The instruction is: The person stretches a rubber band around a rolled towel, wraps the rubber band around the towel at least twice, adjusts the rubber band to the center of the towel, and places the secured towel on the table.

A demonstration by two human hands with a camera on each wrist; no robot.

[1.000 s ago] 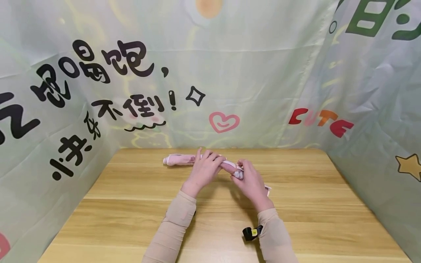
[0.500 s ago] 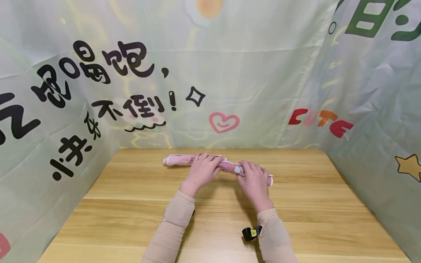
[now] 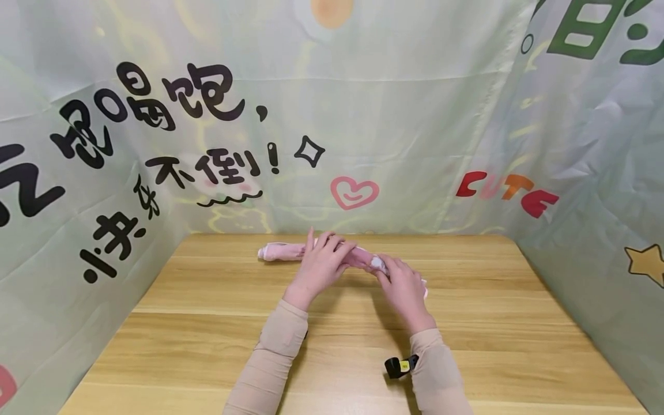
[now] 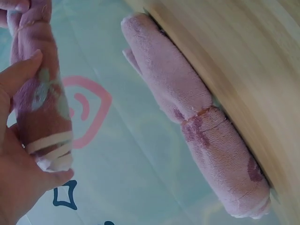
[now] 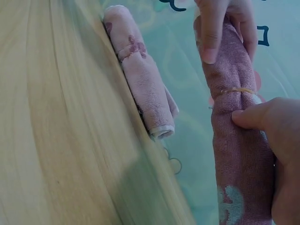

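A dusky-pink rolled towel [image 3: 359, 257] spans the space between both hands, above the table. My left hand [image 3: 323, 264] grips its left end, thumb on the near side, with one finger sticking up. Farther right, my right hand [image 3: 406, 291] holds the roll, thumb along its near side. A thin rubber band [image 5: 238, 90] rings the roll's middle, between the two thumbs in the right wrist view. Behind my left hand, a paler pink rolled towel [image 3: 282, 252] lies on the table, with a band [image 4: 197, 115] around its waist. Part of it is hidden by my left hand.
The wooden table [image 3: 207, 346] has its far edge against a printed cloth backdrop [image 3: 415, 115], and cloth also rises at both sides. A black wrist camera [image 3: 398, 366] juts inward from my right forearm.
My right hand has shifted right along the dusky-pink towel. The roll dipped lower and straighter, and is now slightly bowed again. The paler towel stays put.
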